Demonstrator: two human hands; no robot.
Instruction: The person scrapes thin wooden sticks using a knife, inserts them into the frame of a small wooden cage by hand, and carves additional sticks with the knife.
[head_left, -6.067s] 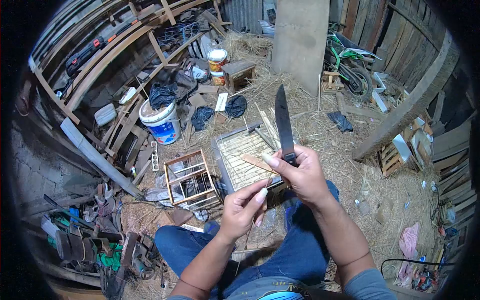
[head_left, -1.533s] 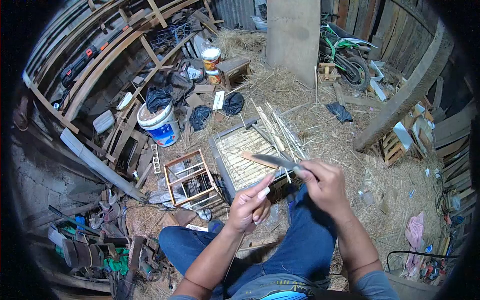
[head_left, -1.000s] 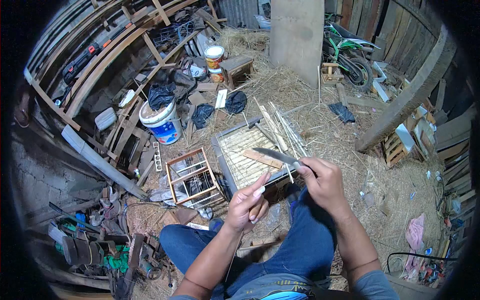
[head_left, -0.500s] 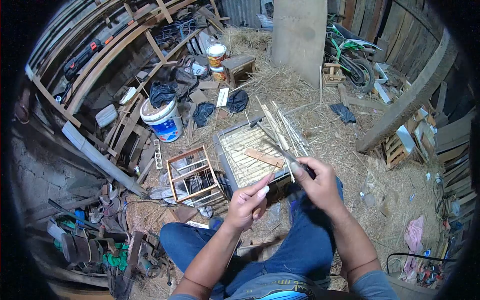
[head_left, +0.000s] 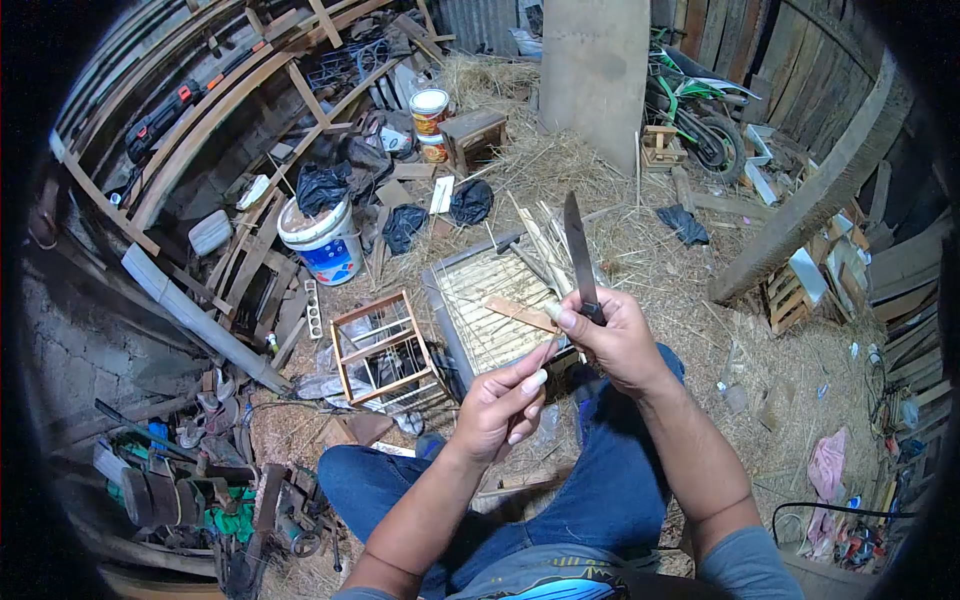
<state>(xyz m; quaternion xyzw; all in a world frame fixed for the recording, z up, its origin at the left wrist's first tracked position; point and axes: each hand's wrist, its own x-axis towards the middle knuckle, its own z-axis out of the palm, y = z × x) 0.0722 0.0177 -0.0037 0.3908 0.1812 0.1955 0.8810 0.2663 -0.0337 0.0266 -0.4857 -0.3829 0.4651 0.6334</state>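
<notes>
My right hand (head_left: 622, 340) is closed around the dark handle of a knife (head_left: 579, 245), whose long blade points up and away from me. Pinched between thumb and fingers, a thin stick (head_left: 553, 344) sticks out of my left hand (head_left: 500, 408) toward my right thumb; much of it is hidden. Both hands are above my lap, close together. Just beyond them is a low slatted work surface (head_left: 440, 312) with a grey edge. On it rest a flat strip of wood (head_left: 518, 313) and several thin wooden strips (head_left: 540, 245).
Left of the work surface stands a small wooden frame with thin bars (head_left: 384, 346). Farther back are a white bucket (head_left: 325, 245), paint cans (head_left: 429, 115) and a wooden stool (head_left: 475, 135). A leaning post (head_left: 815, 190) and a motorbike (head_left: 705, 130) are on the right. Straw covers the floor.
The knife has swung from slanting away to the left over the work surface to pointing upward. My right hand has turned with it. My left hand still pinches the thin stick, nearly in place.
</notes>
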